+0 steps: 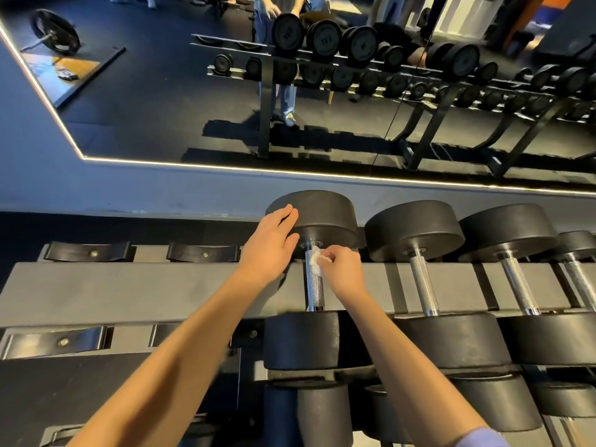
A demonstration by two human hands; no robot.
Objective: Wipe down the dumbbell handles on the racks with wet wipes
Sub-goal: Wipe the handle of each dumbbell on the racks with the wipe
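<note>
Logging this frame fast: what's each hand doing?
Left hand: open, resting on the dumbbell head.
Right hand: pinching a wet wipe against the dumbbell handle.

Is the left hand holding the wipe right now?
No, the right hand pinches the wipe against the handle; the left hand rests flat on the dumbbell's far end.

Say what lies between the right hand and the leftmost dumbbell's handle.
A crumpled white wet wipe, which the right hand pinches against the upper end of the handle; the head view shows it.

White wipe (316,262); knurled silver handle (314,293); black dumbbell heads (325,217); sleeve (480,438) seemingly lilac
</note>
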